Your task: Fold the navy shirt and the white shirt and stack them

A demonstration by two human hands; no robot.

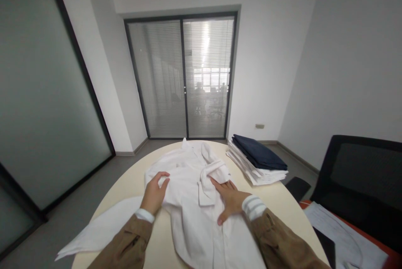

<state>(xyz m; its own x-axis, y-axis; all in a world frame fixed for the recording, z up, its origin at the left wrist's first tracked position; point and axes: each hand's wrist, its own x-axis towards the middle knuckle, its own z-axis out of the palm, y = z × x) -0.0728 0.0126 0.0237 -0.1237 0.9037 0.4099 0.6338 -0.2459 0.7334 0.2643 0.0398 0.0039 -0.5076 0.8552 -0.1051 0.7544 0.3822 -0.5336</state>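
Note:
A white long-sleeved shirt (191,214) lies spread on the round cream table, its collar toward the far edge. One sleeve (103,227) stretches out to the left, partly under my left forearm. The other sleeve (209,181) is folded in a bunch across the shirt's front. My left hand (156,191) is at the shirt's left side below the shoulder, its fingers curved and a gap showing between thumb and forefinger. Spread over the right side of the front, my right hand (229,198) touches the cloth beside the bunched sleeve, thumb stretched toward me.
A stack of folded white clothes (248,172) with a dark navy garment (259,152) on top stands at the table's (122,187) right edge. To the right are a black mesh chair (361,181) and papers (342,235). Glass doors with blinds (185,80) are behind.

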